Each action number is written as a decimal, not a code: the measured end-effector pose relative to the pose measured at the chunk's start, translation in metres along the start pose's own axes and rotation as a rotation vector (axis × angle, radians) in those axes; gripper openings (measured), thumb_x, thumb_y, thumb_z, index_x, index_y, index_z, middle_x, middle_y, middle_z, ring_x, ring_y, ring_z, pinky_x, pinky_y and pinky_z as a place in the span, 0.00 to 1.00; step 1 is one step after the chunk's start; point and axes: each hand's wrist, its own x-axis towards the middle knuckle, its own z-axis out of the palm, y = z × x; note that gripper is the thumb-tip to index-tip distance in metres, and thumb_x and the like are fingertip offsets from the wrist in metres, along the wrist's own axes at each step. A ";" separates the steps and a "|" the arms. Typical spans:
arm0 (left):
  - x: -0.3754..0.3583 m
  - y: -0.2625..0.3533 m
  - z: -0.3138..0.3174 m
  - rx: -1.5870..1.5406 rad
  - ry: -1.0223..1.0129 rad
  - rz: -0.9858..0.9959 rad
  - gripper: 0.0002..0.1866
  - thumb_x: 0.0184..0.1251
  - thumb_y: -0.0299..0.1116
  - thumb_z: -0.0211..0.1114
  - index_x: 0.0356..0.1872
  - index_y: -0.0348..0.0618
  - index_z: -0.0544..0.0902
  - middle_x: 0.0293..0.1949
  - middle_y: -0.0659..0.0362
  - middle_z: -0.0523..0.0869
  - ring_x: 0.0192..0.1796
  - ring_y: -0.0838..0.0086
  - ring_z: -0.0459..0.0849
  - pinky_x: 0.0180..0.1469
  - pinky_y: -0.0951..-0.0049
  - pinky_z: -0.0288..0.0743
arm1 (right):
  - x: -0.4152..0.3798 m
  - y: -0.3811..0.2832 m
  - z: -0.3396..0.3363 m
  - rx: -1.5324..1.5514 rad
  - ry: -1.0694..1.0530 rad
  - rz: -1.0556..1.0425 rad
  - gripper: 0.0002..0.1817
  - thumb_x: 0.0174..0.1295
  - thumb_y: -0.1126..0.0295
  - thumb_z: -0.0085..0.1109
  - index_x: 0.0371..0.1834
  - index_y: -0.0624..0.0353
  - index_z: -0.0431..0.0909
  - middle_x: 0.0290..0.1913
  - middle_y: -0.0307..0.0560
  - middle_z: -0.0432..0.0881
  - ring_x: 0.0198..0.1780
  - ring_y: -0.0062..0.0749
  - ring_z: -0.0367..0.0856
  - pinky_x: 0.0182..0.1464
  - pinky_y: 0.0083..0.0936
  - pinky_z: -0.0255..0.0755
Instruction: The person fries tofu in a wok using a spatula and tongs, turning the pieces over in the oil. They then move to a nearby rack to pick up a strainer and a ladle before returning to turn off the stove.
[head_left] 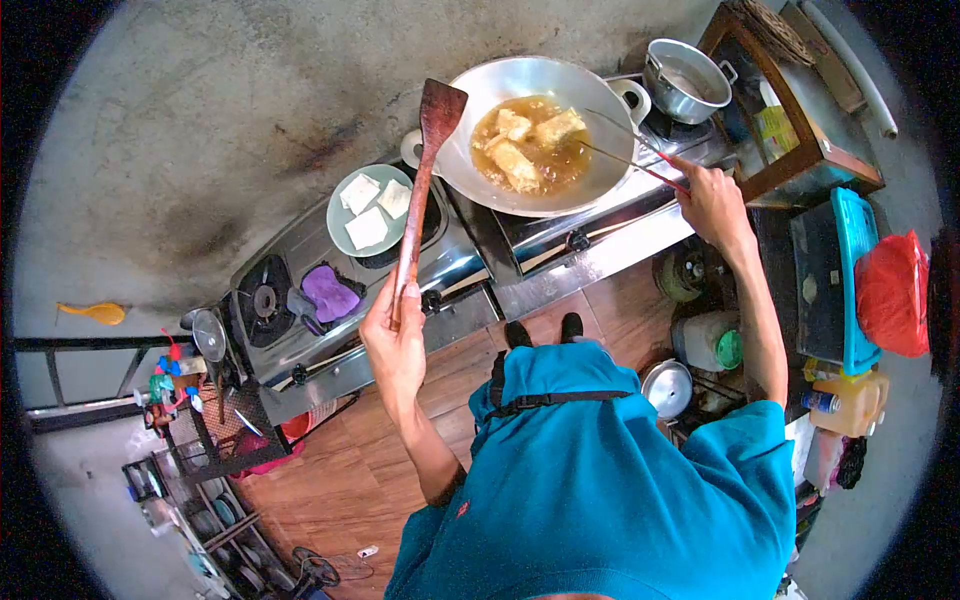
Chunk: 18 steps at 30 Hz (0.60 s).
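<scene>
My left hand (397,340) is closed around the handle of a wooden spatula (425,170), whose flat blade points up beside the wok's left rim. My right hand (712,205) grips thin metal tongs with red grips (640,165). Their tips reach over the wok (460,150), apart from each other and close to the food. Three golden pieces of food (514,165) lie in bubbling oil (562,178) in the wok. Left of the spatula, a pale green plate (341,222) holds three white rectangular pieces (367,228).
A purple cloth (330,293) lies near a bare burner (265,300) on the stove. An aluminium pot (690,95) stands behind the wok on the right, beside a wood-framed glass cabinet (800,165). A metal lid (667,389) is low on the right.
</scene>
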 end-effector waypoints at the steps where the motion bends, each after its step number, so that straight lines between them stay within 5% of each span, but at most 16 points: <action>1: -0.001 -0.003 -0.003 -0.001 -0.008 -0.007 0.20 0.70 0.34 0.58 0.59 0.37 0.75 0.22 0.72 0.69 0.21 0.90 0.61 0.21 0.86 0.53 | -0.004 -0.002 -0.007 -0.012 0.002 0.005 0.24 0.53 0.73 0.52 0.57 0.51 0.75 0.32 0.65 0.81 0.36 0.59 0.82 0.43 0.48 0.76; 10: -0.026 -0.015 0.005 -0.128 0.035 -0.014 0.18 0.70 0.31 0.58 0.59 0.38 0.76 0.28 0.70 0.75 0.25 0.89 0.62 0.24 0.87 0.56 | -0.022 -0.007 -0.021 0.235 0.048 0.048 0.24 0.52 0.72 0.54 0.56 0.57 0.75 0.32 0.64 0.82 0.38 0.57 0.82 0.47 0.44 0.74; 18: -0.029 -0.034 0.117 -0.576 0.002 -0.104 0.17 0.69 0.36 0.60 0.53 0.37 0.75 0.23 0.72 0.67 0.20 0.92 0.62 0.16 0.88 0.52 | -0.046 -0.033 0.037 0.808 0.166 0.153 0.23 0.57 0.67 0.59 0.55 0.66 0.73 0.42 0.66 0.81 0.48 0.53 0.81 0.48 0.38 0.74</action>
